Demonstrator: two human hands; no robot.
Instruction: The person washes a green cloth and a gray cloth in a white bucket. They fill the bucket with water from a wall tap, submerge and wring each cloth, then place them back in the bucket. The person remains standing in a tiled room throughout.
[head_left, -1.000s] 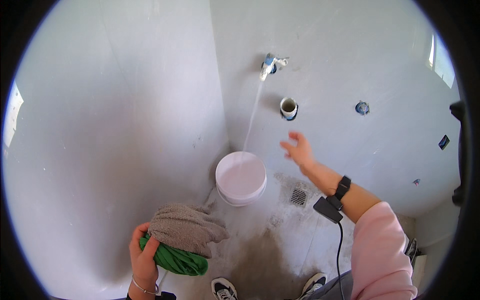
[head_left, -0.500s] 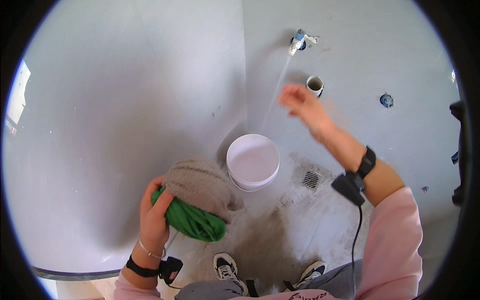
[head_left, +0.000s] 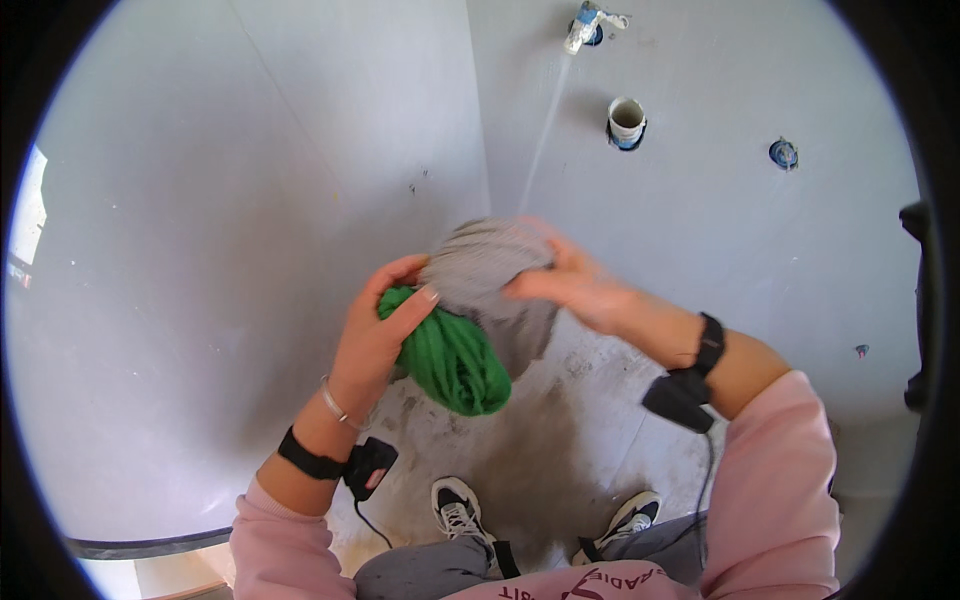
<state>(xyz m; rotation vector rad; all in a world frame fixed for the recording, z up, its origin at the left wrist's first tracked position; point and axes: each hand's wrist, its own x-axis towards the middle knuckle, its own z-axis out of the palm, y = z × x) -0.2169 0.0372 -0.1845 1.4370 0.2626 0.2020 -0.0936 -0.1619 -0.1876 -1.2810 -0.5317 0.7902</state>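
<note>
My left hand (head_left: 385,318) is closed round a bundled green cloth (head_left: 455,365) and the near-left edge of a grey cloth (head_left: 490,270). The grey cloth is folded, with soft ridges across its top. On its right side my right hand (head_left: 575,285) grips it, thumb on top and fingers bent round the far edge, slightly blurred. Both cloths are held up in front of me, over the spot where the white bucket stood, so the bucket is hidden. Beyond them a thin stream of water falls from the wall tap (head_left: 580,35).
An open pipe stub (head_left: 626,118) sticks out of the grey wall below the tap, with a blue-ringed fitting (head_left: 784,153) to its right. Two walls meet in a corner behind the cloths. The stained floor (head_left: 540,450) shows around my shoes (head_left: 458,510).
My right hand has come down from near the water stream and taken hold of the grey cloth. My left hand has carried both cloths up and to the right, covering the bucket.
</note>
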